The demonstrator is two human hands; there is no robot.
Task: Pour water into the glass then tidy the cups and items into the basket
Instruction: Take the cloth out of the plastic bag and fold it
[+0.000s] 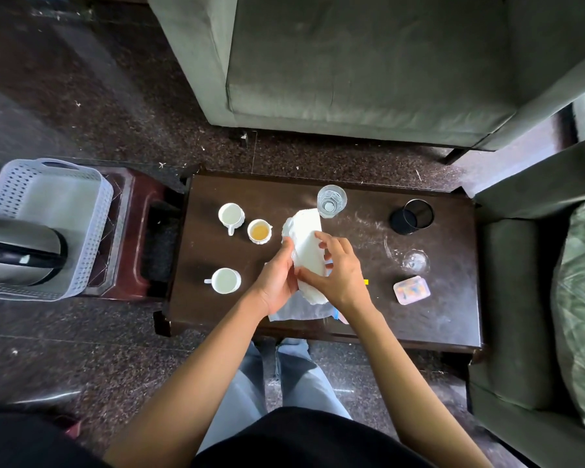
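Both my hands hold a white stack of tissues (307, 243) over the middle of the dark table (453, 319). My left hand (277, 276) grips its left side and my right hand (338, 271) its right side. A clear plastic wrapper (298, 310) lies under my wrists. A clear glass (331, 201) with water stands just beyond the tissues. Three white cups sit to the left: one (231, 215) at the back, one with amber liquid (259, 231), one (226, 280) nearer me. The grey perforated basket (48, 197) sits on a stool at far left, with a steel kettle (21, 251) in it.
A black mesh pen cup (414, 216) lies on its side at the table's back right. A clear stemmed glass (414, 260) lies nearby, and a small pink packet (411, 289) sits in front of it. Grey armchairs stand beyond and to the right of the table.
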